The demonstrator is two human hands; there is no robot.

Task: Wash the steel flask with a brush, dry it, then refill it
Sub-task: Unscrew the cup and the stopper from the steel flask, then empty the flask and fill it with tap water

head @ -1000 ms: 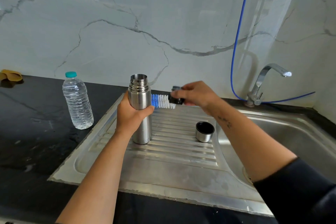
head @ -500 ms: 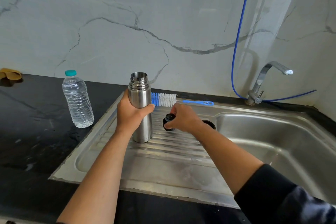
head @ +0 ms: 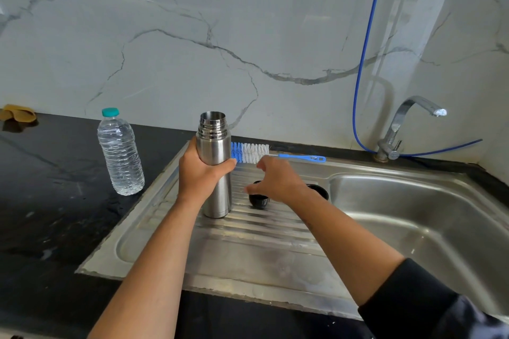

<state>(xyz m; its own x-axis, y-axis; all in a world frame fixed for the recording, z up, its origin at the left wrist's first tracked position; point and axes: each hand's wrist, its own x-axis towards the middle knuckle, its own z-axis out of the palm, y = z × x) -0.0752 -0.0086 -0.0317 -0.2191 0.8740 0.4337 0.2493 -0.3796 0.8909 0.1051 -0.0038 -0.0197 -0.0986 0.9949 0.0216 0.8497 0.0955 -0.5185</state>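
The open steel flask (head: pixel 217 143) stands upright on the ribbed drainboard (head: pixel 248 256), and my left hand (head: pixel 201 173) grips its body. Just right of it a black stopper (head: pixel 259 202) sits on the drainboard. My right hand (head: pixel 278 181) hovers over the stopper with fingers loosely spread and holds nothing. Behind my right wrist the flask's cup lid (head: pixel 321 191) is partly hidden. A blue and white bottle brush (head: pixel 252 152) lies along the back edge of the drainboard, close to my right fingertips.
A capped plastic water bottle (head: pixel 121 157) stands on the black counter to the left. The sink basin (head: pixel 413 215) lies to the right, with a tap (head: pixel 399 129) and a blue hose (head: pixel 363 49) behind it. A yellow cloth (head: pixel 18 113) sits far left.
My right hand carried the black stopper down from beside the flask mouth, set it on the drainboard and let go. The left hand and flask stayed put.
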